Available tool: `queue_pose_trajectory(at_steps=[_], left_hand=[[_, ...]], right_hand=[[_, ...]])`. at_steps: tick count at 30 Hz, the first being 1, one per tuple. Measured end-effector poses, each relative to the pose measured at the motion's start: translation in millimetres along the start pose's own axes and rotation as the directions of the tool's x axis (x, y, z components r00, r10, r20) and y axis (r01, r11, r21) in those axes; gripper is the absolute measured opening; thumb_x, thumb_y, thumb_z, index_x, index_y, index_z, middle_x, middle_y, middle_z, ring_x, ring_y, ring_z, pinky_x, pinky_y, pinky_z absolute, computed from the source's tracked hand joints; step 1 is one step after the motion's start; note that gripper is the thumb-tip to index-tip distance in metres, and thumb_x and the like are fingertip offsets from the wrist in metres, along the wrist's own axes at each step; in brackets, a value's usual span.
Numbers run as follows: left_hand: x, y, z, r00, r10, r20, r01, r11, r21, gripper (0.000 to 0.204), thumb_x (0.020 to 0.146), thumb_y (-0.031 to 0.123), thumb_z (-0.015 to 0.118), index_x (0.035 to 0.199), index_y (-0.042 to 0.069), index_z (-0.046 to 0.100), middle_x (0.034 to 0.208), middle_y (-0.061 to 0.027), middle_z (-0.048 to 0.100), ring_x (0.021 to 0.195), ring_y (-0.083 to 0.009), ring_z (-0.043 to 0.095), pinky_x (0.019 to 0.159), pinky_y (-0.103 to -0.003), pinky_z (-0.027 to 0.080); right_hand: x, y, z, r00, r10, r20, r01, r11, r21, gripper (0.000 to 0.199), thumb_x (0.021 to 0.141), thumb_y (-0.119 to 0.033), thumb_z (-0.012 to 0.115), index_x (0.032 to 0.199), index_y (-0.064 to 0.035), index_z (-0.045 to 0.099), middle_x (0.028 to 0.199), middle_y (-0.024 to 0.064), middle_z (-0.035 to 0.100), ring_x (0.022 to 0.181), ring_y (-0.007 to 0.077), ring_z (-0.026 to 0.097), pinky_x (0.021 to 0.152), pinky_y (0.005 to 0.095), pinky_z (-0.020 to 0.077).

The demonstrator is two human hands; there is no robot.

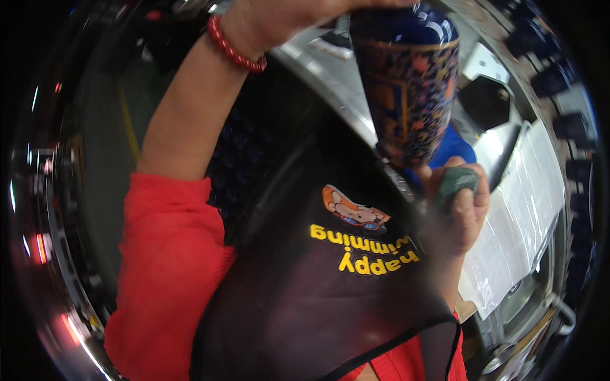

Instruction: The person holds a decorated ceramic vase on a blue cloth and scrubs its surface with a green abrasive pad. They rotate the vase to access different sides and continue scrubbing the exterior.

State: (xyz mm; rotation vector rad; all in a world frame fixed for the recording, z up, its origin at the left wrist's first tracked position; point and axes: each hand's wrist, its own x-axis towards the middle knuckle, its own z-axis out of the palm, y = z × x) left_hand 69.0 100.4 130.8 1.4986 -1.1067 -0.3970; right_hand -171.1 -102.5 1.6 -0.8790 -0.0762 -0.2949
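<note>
A glossy dark blue vase (413,89) with a multicoloured floral pattern and gold lines stands slightly tilted in front of me. My left hand (286,19), with a red bead bracelet at its wrist, reaches across the top of the vase and grips it there. The upper frame edge cuts off part of those fingers. Beside the vase's narrow lower end, my right hand (462,209) is closed on a small dull green piece (457,183), perhaps a sponge or cloth. One right fingertip touches or nearly touches the vase's lower end.
Behind the vase runs a metal worktop (314,60). A blue object (454,147) and a black hexagonal piece (486,101) lie past it. White sheets (515,222) cover the right side. Several dark blue vessels (556,79) line the far right. My dark apron (298,311) hangs close.
</note>
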Motion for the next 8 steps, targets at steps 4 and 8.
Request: queue_pose_trajectory(at_steps=[4, 8], left_hand=[[-94, 10, -61, 0.908, -0.093, -0.409, 0.102, 0.995, -0.001, 0.017, 0.101, 0.018, 0.068, 0.108, 0.003, 0.067, 0.088, 0.0043, 0.065, 0.071, -0.0012, 0.055, 0.062, -0.016, 0.042], [-174, -34, -127, 0.777, -0.058, -0.627, 0.259, 0.937, 0.233, 0.018, 0.099, 0.019, 0.070, 0.108, 0.004, 0.067, 0.087, 0.0049, 0.064, 0.072, -0.0023, 0.054, 0.063, -0.018, 0.043]], right_hand=[[43, 33, 32, 0.990, 0.123, 0.072, -0.123, 0.992, -0.004, 0.037, 0.095, -0.019, 0.072, 0.119, 0.0035, 0.056, 0.111, 0.0193, 0.069, 0.101, 0.0313, 0.071, 0.098, 0.0525, 0.0551], [77, 67, 60, 0.958, 0.210, 0.193, -0.207, 0.978, -0.037, 0.035, 0.098, -0.018, 0.068, 0.124, 0.0028, 0.054, 0.115, 0.0218, 0.070, 0.099, 0.0379, 0.074, 0.097, 0.0577, 0.0566]])
